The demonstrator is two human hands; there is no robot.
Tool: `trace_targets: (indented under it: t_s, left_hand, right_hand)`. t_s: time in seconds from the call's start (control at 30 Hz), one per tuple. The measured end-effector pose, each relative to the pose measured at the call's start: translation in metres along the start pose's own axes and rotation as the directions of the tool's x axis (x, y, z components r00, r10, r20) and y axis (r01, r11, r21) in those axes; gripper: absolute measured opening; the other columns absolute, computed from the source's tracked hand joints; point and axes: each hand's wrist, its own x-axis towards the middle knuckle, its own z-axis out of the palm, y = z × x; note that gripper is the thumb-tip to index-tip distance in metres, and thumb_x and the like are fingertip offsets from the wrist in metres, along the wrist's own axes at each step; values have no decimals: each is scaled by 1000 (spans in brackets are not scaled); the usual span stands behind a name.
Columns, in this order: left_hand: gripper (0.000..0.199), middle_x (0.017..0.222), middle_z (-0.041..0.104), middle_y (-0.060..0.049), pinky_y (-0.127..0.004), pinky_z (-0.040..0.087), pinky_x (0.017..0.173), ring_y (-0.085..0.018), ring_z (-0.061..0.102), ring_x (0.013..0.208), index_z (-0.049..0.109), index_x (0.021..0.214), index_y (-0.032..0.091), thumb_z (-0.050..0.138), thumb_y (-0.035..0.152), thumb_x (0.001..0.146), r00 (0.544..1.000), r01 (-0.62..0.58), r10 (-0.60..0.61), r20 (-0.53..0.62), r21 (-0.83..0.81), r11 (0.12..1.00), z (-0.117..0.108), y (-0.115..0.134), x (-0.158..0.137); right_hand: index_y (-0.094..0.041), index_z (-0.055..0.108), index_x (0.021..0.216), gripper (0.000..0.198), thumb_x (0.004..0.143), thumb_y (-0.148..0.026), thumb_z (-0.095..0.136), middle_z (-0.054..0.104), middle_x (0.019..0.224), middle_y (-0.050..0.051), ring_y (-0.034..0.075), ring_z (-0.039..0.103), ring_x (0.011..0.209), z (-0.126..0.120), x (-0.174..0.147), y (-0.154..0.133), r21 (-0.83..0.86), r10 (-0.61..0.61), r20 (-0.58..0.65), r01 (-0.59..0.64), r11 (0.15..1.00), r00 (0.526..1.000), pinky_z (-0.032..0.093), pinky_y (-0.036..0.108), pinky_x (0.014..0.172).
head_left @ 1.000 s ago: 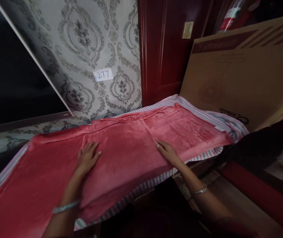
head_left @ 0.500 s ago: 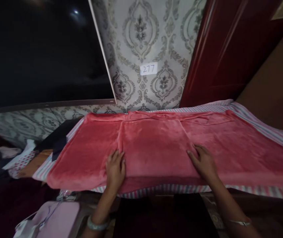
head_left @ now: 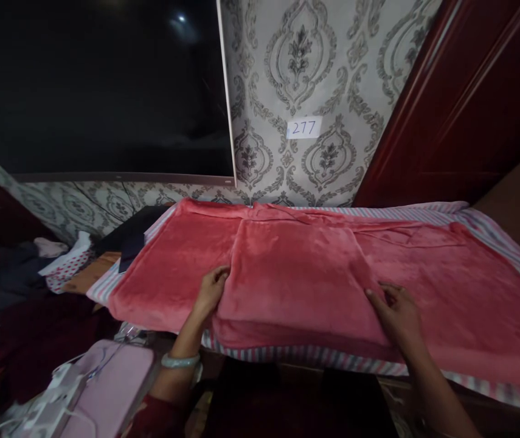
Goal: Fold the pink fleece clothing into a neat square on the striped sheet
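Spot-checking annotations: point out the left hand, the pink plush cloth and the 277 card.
left hand (head_left: 211, 293): head view, back of the hand
pink plush cloth (head_left: 300, 277): head view, its middle panel, between the hands
277 card (head_left: 304, 128): head view, middle of its face

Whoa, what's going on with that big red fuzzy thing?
Someone is handling a soft red cloth that lies spread out on a striped cloth. Their left hand is at the left edge of its raised middle part, and their right hand is at the right edge. The middle part lies mostly flat, with some wrinkles along the far side. I can't tell how tightly either hand grips it.
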Motion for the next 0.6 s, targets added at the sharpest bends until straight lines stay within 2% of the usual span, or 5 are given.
trace_targets:
  t_s: [0.07, 0.2, 0.33, 0.4, 0.6]
  left_hand:
    - [36, 104, 79, -10, -39, 56, 89, -24, 71, 92, 77, 102, 17, 63, 37, 75, 997, -63, 59, 52, 85, 994, 4, 1, 5]
    - [39, 109, 78, -10, -38, 55, 89, -24, 71, 94, 76, 109, 18, 63, 33, 76, 991, -132, 125, 46, 208, 969, 12, 1, 9]
    - [41, 97, 78, -8, -33, 55, 81, -21, 69, 86, 74, 110, 16, 59, 27, 74, 997, -72, 67, 32, 192, 979, 15, 1, 18]
    - [41, 85, 76, -5, -30, 53, 74, -19, 67, 77, 74, 108, 15, 59, 27, 71, 999, -28, 24, 23, 178, 984, 15, 1, 24]
    - [22, 59, 63, 1, -25, 45, 58, -17, 58, 62, 73, 70, 16, 68, 36, 64, 998, 43, -49, 34, 161, 986, 17, 7, 30]
  right_hand:
    - [-21, 70, 80, 52, 69, -70, 58, 70, 94, 13, 29, 62, 88, 0, -2, -4, 5, -2, -11, 2, 1000, 1000, 52, 44, 79]
    - [-22, 69, 78, 51, 68, -70, 58, 71, 92, 13, 30, 63, 87, -4, -1, -9, -6, -4, 5, 4, 1000, 1000, 51, 44, 79]
    - [-23, 67, 69, 51, 69, -73, 56, 69, 77, 11, 29, 60, 75, -8, 4, -11, -35, 9, 121, -5, 999, 993, 50, 43, 71]
    - [-23, 65, 66, 52, 68, -74, 56, 68, 75, 11, 28, 59, 72, -8, 6, -12, -49, 12, 127, -5, 999, 992, 49, 42, 68]
    - [-21, 69, 77, 48, 68, -67, 60, 71, 86, 11, 27, 61, 79, -7, 5, -26, 29, -3, 23, 2, 1000, 1000, 49, 40, 73]
